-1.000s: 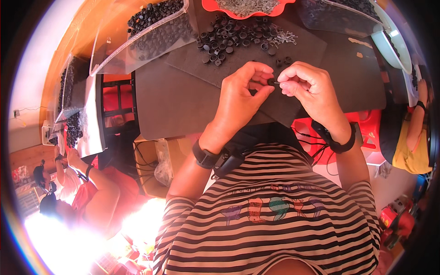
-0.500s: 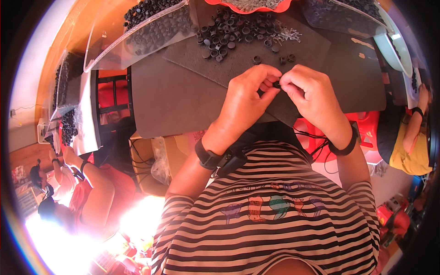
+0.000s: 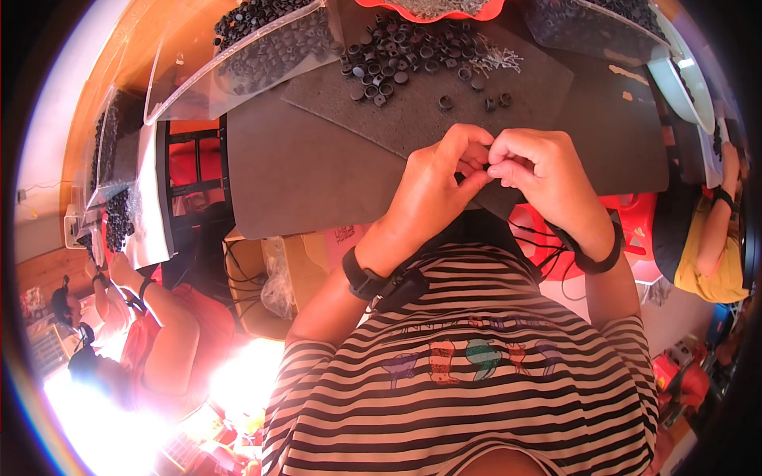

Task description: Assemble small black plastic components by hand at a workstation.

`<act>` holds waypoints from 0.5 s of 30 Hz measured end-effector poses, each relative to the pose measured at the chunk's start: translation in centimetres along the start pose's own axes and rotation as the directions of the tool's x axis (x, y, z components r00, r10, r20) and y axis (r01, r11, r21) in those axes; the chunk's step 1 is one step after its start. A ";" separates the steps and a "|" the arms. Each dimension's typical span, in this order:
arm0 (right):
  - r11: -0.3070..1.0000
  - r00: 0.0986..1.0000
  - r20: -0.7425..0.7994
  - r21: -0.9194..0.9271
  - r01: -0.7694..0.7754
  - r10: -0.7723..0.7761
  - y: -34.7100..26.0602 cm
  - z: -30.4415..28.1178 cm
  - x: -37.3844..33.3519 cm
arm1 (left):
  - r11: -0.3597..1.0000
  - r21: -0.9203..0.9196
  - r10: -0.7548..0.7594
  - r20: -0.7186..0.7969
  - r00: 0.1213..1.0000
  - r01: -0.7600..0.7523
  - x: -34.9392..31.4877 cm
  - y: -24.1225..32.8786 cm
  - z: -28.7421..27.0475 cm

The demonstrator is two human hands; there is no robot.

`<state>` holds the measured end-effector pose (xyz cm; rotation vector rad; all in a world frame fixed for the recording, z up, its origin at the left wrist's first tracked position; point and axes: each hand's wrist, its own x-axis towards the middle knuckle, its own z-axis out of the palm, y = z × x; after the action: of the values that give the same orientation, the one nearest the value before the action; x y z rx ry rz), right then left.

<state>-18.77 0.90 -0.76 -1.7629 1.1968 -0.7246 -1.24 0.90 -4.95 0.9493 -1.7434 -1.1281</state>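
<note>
A worker in a striped shirt brings both hands together above the near edge of a dark table. The left hand pinches a small black piece between thumb and fingers; the right hand meets it from the other side, thumb and forefinger close together, though from where I stand I cannot tell whether they grip it. Beyond the hands, a few loose black caps lie on a gray mat, apart from a larger heap of caps. Thin metal pins are scattered just right of the heap, below a red bowl of similar bits. A clear bin of black parts sits at left, a pale bowl at right, near a co-worker in yellow.
</note>
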 end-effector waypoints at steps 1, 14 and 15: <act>1.000 1.000 0.000 0.001 0.001 -0.001 0.2 -0.1 -0.1 | 1.000 0.001 0.000 0.000 1.000 0.000 0.0 0.0 0.0; 0.753 0.979 -0.158 0.658 0.006 0.130 4.6 -0.5 -1.5 | 0.994 0.046 0.099 0.021 0.995 -0.100 3.2 1.3 2.1; 0.706 0.965 -0.205 0.708 0.030 0.164 4.9 -0.6 -1.5 | 0.981 0.116 0.150 0.040 0.988 -0.153 3.8 1.3 2.4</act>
<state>-21.95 1.27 -4.78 -0.9859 0.9424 -1.2058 -4.98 -1.37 -3.47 0.8570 -1.8921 -0.9547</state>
